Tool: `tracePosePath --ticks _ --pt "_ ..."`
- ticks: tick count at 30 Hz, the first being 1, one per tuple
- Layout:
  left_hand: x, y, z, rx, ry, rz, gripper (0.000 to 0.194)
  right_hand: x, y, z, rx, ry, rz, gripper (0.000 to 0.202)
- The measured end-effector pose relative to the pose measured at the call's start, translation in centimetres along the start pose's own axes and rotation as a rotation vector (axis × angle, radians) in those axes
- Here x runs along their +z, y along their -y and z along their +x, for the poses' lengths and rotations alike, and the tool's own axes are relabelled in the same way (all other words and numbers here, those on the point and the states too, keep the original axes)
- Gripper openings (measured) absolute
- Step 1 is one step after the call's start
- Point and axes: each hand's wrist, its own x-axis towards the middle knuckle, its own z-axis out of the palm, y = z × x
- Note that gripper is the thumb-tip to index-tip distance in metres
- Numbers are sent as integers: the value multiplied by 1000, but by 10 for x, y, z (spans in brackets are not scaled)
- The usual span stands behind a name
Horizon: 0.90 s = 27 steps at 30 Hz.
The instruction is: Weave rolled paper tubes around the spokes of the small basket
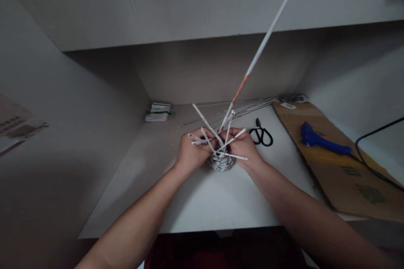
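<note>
A small basket woven from rolled paper tubes [221,163] rests on the white table between my hands. Several paper stakes stick up and outward from its rim. One long paper tube [263,44], white with an orange-red stretch, rises from the rim toward the upper right. My left hand [195,149] is closed around the left side of the rim among the stakes. On the opposite side, my right hand [242,145] is closed at the rim near the long tube's base. Stakes and fingers cover both fingertips, so exactly which strand each one pinches is hidden.
Black-handled scissors [261,136] lie just beyond my right hand. A blue glue gun [325,139] with a black cord sits on a cardboard sheet [341,189] at right. Thin paper tubes [249,109] lie behind. A white packet [158,112] stands at back left. A panel overhangs the table.
</note>
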Motion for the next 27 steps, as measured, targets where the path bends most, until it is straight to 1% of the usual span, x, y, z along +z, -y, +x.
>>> tracePosePath --ticks 2,6,9,10,13,16,21,24,27 --pt "2 2 0 9 -1 -20 3 -1 -2 2 -38 6 -32 26" --pt "5 1 0 -62 -7 -76 4 -5 -3 3 -164 17 -85 20" --pt "4 1 0 -44 13 -55 3 -7 -1 3 -122 20 -49 23" --pt "3 2 1 -32 15 -46 3 -7 0 3 -108 41 -50 21" --pt "0 6 3 -23 -15 -27 3 -8 4 1 -139 123 -112 11" --pt "-2 9 5 -10 -49 14 6 -7 6 -2 -117 160 -112 18" --pt "-4 10 4 41 -22 131 14 -1 6 -7 -71 155 -44 28" --pt "-6 8 4 44 14 155 14 1 4 -9 -84 147 -11 24" --pt "-8 6 6 5 33 100 10 2 3 -10 -95 131 13 21"
